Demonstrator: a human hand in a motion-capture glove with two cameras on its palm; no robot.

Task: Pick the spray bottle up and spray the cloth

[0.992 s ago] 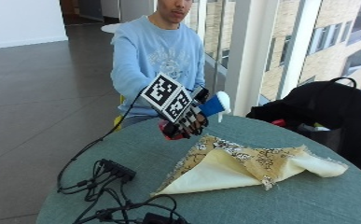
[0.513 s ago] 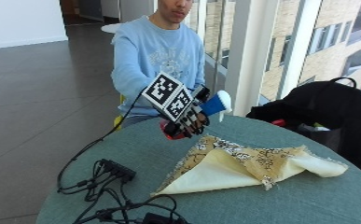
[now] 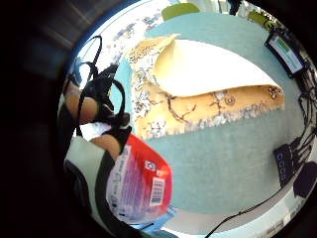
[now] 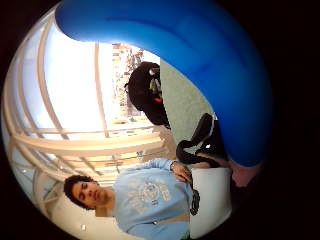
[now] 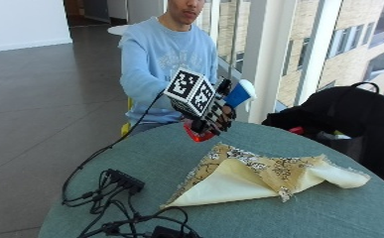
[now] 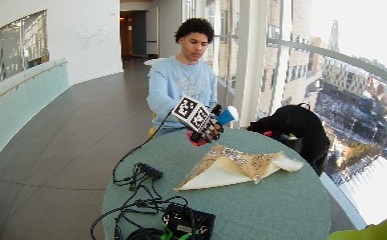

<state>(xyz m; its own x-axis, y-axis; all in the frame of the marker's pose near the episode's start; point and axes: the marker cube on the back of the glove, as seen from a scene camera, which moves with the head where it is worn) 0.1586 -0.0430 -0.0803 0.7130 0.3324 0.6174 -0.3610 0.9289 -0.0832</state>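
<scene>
The spray bottle (image 5: 213,116) is being held in the gloved right hand (image 5: 211,118), fingers curled round its body; the grip is wrapped on the bottle, not spread. The bottle is being carried clear of the tabletop (image 5: 145,163), above its near edge in front of the person. The blue spray head (image 5: 239,93) is showing above the fingers, and the red base (image 5: 197,135) below them. In the little finger side palm view the red labelled body (image 3: 141,183) is lying close against the palm, with strapped fingertips (image 3: 81,109) beside it. In the thumb side palm view the blue head (image 4: 210,70) is filling much of the frame; whether a finger is being rested on the trigger cannot be told.

The cloth (image 5: 264,173) is lying on the tabletop, near the hand but apart from it, one corner folded back so that the plain cream underside (image 5: 224,186) is showing beside the patterned face (image 5: 277,168).

Judgement: the pick-up is done; the spray is not yet made. For the step to go well, the nozzle is best turned down toward the cloth and brought over its middle, and one finger freed for the trigger while the others are being left round the body. The cables (image 5: 112,198) and the black bag (image 5: 350,114) are being noted as things to be kept out of the mist
</scene>
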